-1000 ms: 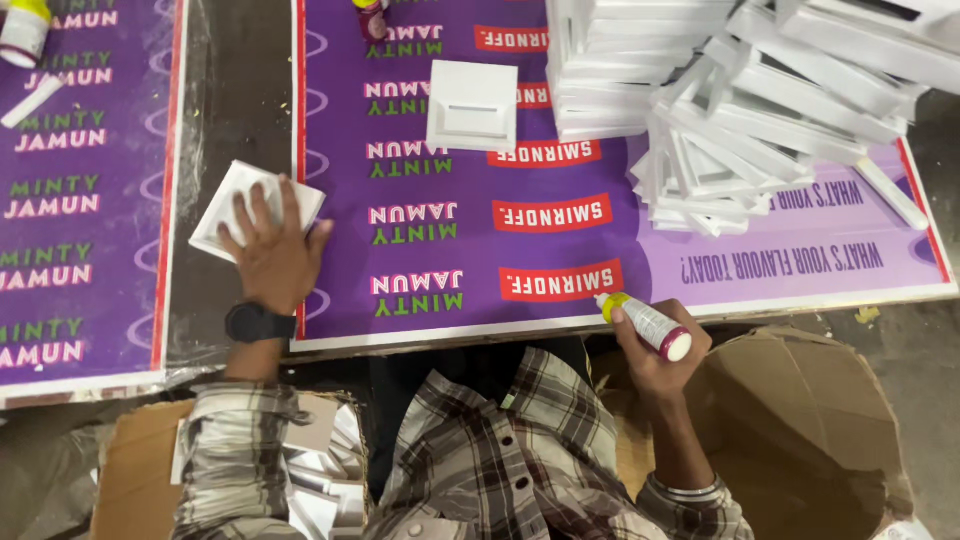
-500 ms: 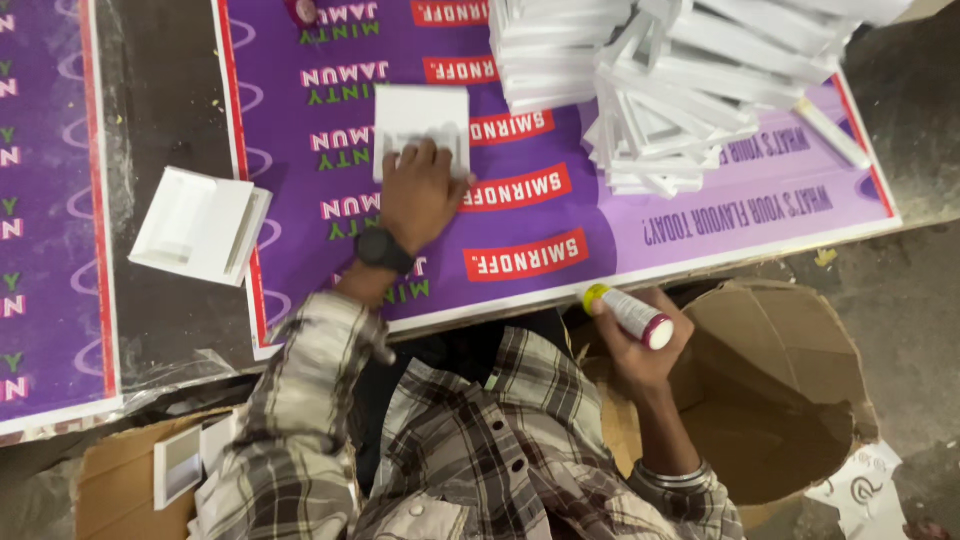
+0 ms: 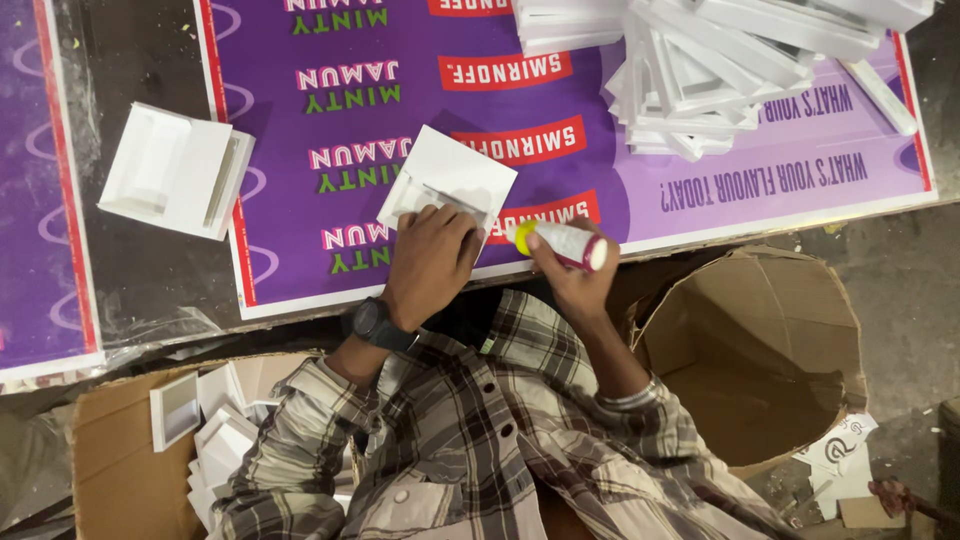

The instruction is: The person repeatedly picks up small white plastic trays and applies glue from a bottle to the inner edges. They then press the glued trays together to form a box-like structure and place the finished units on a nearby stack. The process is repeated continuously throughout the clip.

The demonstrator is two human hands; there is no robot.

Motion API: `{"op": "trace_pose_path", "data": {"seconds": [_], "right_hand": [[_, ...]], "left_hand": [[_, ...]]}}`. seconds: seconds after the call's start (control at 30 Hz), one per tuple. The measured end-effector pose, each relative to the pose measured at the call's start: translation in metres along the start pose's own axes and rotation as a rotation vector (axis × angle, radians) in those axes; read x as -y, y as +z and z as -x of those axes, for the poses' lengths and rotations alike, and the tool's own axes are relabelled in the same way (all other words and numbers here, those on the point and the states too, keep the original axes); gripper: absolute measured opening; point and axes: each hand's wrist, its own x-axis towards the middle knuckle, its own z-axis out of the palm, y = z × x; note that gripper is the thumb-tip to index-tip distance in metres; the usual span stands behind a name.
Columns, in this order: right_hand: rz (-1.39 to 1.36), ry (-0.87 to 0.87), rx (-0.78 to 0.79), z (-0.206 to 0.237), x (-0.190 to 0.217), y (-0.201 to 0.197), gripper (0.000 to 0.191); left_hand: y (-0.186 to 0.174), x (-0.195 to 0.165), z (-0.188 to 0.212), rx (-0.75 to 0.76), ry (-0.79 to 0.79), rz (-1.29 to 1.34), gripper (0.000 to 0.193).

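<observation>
While the left hand [image 3: 432,262] presses down with spread fingers [image 3: 462,222] on the near edge of a white square card tray [image 3: 447,178], that tray lies tilted on the purple printed sheet [image 3: 620,190] covering the worktop [image 3: 140,270], close to its front edge; the right hand [image 3: 570,275] has its fingers clamped around a glue tube [image 3: 556,243] with a yellow tip, the tip pointing toward the tray and just beside the left hand; a dark watch [image 3: 378,324] sits on the left wrist; a second white tray [image 3: 178,170] rests well apart to the left, straddling the sheet's edge; a heap of white trays [image 3: 720,60] lies at the far right of the sheet; an open brown carton [image 3: 770,350] stands below the right arm; another carton [image 3: 120,450] at lower left holds more white pieces.
</observation>
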Motion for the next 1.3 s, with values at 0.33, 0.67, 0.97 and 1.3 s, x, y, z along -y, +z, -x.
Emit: {"op": "trace_pose_path", "data": {"seconds": [0.33, 0.67, 0.97, 1.3], "right_hand": [[0.001, 0.042, 0.033, -0.015, -0.002, 0.017, 0.021], [0.087, -0.102, 0.089, 0.000, -0.009, 0.017, 0.028], [-0.048, -0.035, 0.074, 0.002, -0.004, 0.009, 0.024], [-0.003, 0.029, 0.042, -0.012, -0.004, 0.020, 0.021]], "left_hand": [[0.001, 0.003, 0.000, 0.006, -0.018, -0.009, 0.012], [0.003, 0.009, 0.003, 0.015, -0.007, -0.002, 0.015], [0.004, 0.009, 0.005, 0.032, -0.008, -0.001, 0.017], [0.000, 0.007, 0.004, 0.011, -0.003, 0.008, 0.015]]}}
